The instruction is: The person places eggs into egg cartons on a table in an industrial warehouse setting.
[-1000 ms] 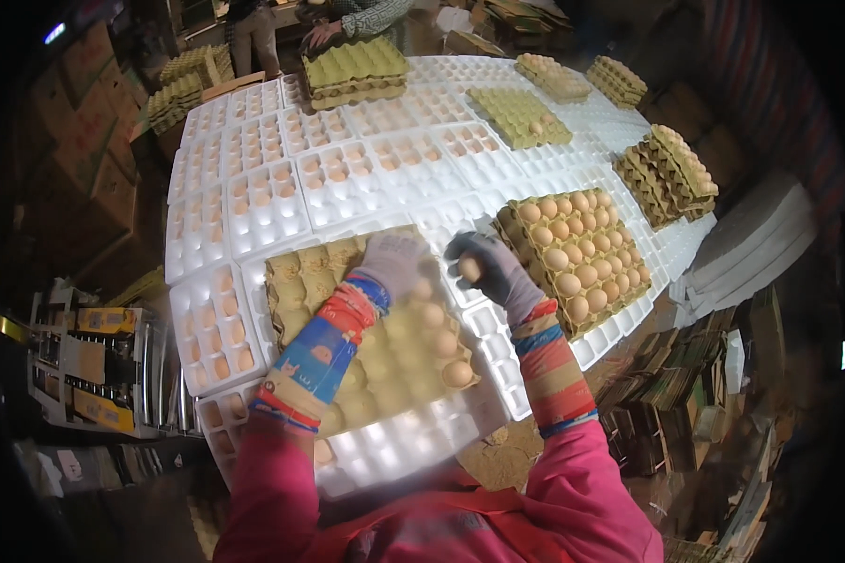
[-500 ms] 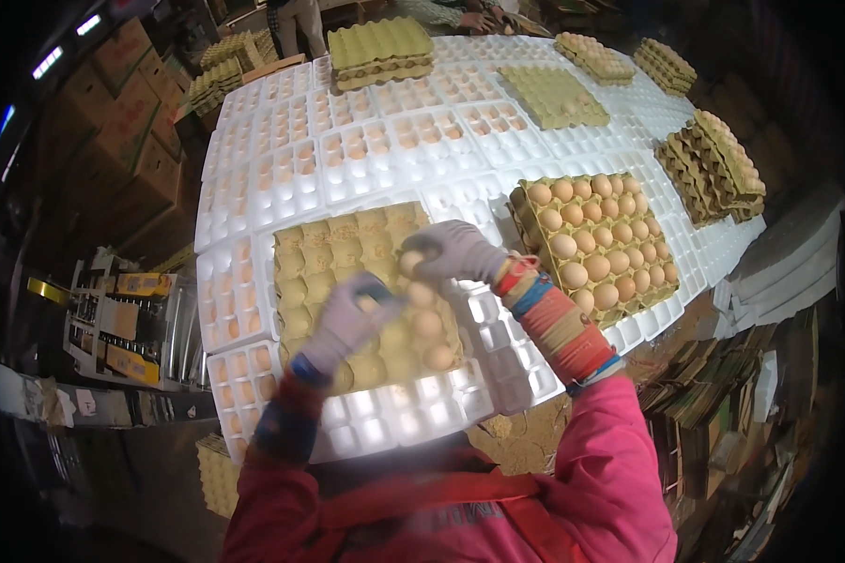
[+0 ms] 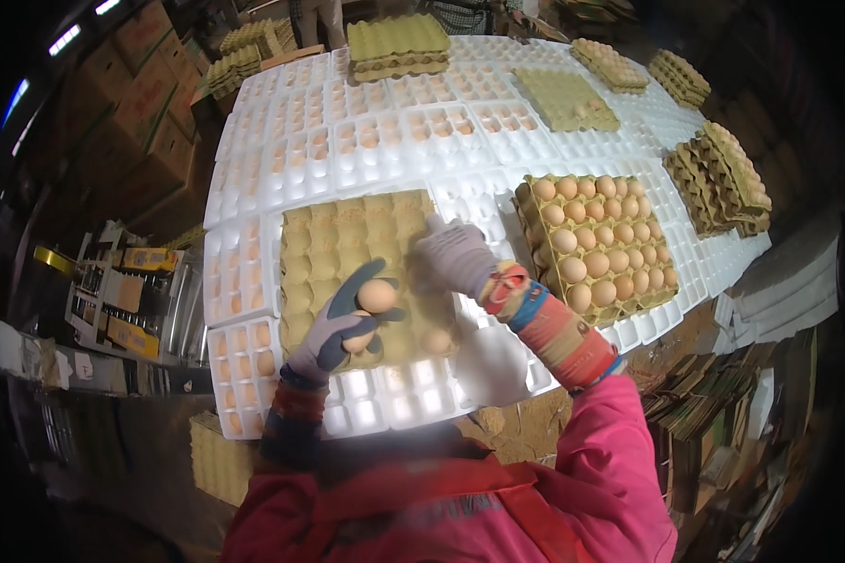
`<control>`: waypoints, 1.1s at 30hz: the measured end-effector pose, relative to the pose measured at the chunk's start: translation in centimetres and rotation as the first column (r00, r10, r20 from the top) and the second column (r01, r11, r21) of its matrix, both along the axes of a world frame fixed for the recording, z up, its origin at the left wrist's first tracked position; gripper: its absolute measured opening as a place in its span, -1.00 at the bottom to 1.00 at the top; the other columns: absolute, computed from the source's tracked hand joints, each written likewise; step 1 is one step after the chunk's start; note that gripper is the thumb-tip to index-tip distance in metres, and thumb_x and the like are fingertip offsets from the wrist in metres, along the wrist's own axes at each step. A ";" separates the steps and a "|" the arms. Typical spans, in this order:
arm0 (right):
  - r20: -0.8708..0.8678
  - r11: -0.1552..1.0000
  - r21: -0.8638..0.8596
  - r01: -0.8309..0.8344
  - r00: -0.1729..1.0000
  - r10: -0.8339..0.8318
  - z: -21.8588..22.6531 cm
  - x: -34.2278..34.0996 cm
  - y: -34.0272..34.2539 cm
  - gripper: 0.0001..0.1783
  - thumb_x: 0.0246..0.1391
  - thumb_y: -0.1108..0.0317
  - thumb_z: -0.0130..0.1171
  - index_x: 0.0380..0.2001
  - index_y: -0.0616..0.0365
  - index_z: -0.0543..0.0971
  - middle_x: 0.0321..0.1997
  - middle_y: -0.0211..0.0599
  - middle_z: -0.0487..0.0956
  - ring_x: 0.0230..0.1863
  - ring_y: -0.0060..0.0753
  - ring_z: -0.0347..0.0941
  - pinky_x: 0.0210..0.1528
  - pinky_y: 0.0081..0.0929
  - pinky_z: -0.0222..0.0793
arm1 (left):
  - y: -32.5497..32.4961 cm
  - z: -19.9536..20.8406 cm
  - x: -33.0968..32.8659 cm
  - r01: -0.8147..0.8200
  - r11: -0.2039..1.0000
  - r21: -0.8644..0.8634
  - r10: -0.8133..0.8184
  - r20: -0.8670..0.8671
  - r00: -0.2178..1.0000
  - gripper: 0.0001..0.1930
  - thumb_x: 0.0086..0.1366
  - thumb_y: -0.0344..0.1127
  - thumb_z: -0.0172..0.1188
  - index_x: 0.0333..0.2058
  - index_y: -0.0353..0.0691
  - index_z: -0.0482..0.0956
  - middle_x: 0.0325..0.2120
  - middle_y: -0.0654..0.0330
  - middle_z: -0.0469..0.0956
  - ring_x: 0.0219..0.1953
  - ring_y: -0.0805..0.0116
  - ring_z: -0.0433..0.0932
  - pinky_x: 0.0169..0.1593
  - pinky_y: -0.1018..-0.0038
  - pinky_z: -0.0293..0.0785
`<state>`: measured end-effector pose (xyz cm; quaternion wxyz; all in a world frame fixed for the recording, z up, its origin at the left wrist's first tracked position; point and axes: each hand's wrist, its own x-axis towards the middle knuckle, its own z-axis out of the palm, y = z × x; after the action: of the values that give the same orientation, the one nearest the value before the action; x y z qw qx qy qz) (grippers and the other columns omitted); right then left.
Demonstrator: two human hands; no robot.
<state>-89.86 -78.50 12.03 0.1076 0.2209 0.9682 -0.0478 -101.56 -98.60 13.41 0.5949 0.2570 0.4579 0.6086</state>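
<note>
My left hand, in a grey glove with dark palm and fingers, holds two brown eggs, one upper egg by the fingertips and one lower egg against the palm. It hovers over a yellowish pulp egg tray whose cups are mostly bare. A single egg sits in that tray's near right corner. Over the tray's right edge is my gloved right hand, its fingers smeared by motion and partly hidden, so what it holds does not show.
White foam trays cover the table, many with eggs. To the right stands a full stack of egg trays. Farther back are stacked pulp trays. A blurred white shape lies below my right wrist. Cartons rise at left.
My left hand has turned palm up, now showing two eggs. Several eggs along the pulp tray's right column are gone from view, leaving one. The white blurred shape has appeared near my right forearm.
</note>
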 end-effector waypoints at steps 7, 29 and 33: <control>-0.096 0.973 -0.195 -0.119 0.990 0.102 1.6 -0.4 0.8 -0.49 -0.06 -0.15 0.14 -0.26 0.05 0.67 -0.12 -0.12 0.53 -0.05 -0.17 0.52 -0.04 -0.19 0.46 | 1.6 -2.9 7.1 0.102 0.945 -0.309 -0.247 -0.886 -0.393 -0.59 0.07 -0.06 0.34 -0.09 0.00 0.57 0.02 0.07 0.34 -0.01 0.12 0.39 -0.10 0.27 0.49; -0.358 0.946 -0.305 -0.114 0.934 -0.003 -4.2 -35.9 -11.5 -0.50 -0.13 0.00 0.29 -0.10 -0.01 0.60 -0.11 -0.11 0.52 -0.05 -0.05 0.51 0.01 -0.23 0.44 | -5.5 -13.0 -37.5 -0.788 0.548 -0.281 -0.346 -0.934 0.092 -0.37 0.02 0.02 0.37 0.10 0.13 0.43 0.04 0.08 0.31 0.06 0.11 0.46 0.03 0.23 0.49; -0.283 0.982 -0.131 -0.137 0.954 0.095 -11.7 -41.7 -10.1 -0.54 -0.03 0.11 0.21 -0.03 -0.02 0.52 -0.10 -0.11 0.50 -0.06 -0.03 0.51 -0.01 -0.20 0.45 | -4.6 -12.9 -40.7 -0.702 0.635 -0.322 -0.245 -0.946 0.212 -0.37 0.06 0.00 0.30 0.15 0.17 0.40 0.13 0.07 0.33 0.08 0.04 0.46 0.07 0.18 0.44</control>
<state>-131.57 -88.59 0.34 -0.0092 0.1463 0.9787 -0.1440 -142.28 -103.23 0.49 0.1210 0.2298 0.9496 0.1757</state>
